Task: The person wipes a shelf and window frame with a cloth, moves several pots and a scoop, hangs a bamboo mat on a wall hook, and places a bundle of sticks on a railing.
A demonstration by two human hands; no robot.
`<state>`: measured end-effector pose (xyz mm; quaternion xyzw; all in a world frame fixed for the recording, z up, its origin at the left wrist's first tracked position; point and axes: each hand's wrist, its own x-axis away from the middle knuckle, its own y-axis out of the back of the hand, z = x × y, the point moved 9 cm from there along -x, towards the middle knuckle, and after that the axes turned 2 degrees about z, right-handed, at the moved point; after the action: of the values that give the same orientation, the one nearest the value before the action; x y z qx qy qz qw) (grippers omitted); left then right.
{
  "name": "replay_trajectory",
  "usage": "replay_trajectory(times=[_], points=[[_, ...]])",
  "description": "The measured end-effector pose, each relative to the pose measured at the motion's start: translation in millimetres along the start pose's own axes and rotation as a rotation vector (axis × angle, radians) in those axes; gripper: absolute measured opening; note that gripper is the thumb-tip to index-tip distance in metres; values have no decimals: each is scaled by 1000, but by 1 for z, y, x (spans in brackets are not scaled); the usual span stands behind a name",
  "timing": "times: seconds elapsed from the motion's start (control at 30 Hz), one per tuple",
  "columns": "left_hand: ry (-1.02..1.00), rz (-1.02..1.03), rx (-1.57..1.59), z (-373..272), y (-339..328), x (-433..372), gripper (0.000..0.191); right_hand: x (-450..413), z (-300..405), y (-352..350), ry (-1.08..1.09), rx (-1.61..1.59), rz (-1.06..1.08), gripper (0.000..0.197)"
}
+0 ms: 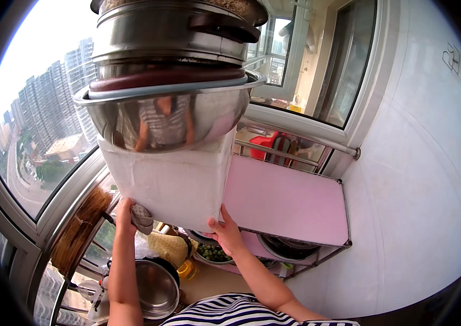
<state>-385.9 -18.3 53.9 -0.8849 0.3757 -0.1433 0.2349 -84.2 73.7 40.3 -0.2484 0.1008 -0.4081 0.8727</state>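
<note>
A tall white box (165, 183) stands in front of me, with its lower edge between my hands. On top of it sits a wide stainless-steel basin (173, 118), holding grey and maroon rims. Above these rises a steel steamer pot (149, 38) with a dark handle. My left hand (124, 214) holds a crumpled greyish cloth (141, 219) against the box's lower left corner. My right hand (224, 234) grips the lower right corner, thumb up along the front. What supports the box from below is hidden.
A wire rack (346, 212) with a pink-covered top (287, 199) stands right, with green fruit (212, 252) in a bowl and a dark pot (287, 246) below. A straw broom (82, 228) leans by the left window. A steel pan (157, 289) is near my left forearm.
</note>
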Motion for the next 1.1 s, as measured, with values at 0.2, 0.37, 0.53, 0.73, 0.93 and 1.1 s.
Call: replay_trajectory(times=[0.2,0.37,0.53,0.73,0.93,1.1], points=[[-22,21,2,26,12,-7,20,6,-3,15,-34,12,-17,102],[-10,13,39,38,21,-14,17,6,-8,20,-41,29,-9,104],[35,57,66,47,28,-12,31,6,-20,27,-56,95,-4,105],[40,33,81,54,35,-14,37,9,-14,27,-48,199,-14,104],[-47,17,112,38,0,14,39,10,17,35,-60,635,88,87],[-137,1,120,37,-6,20,50,-6,86,49,-115,1132,113,60]])
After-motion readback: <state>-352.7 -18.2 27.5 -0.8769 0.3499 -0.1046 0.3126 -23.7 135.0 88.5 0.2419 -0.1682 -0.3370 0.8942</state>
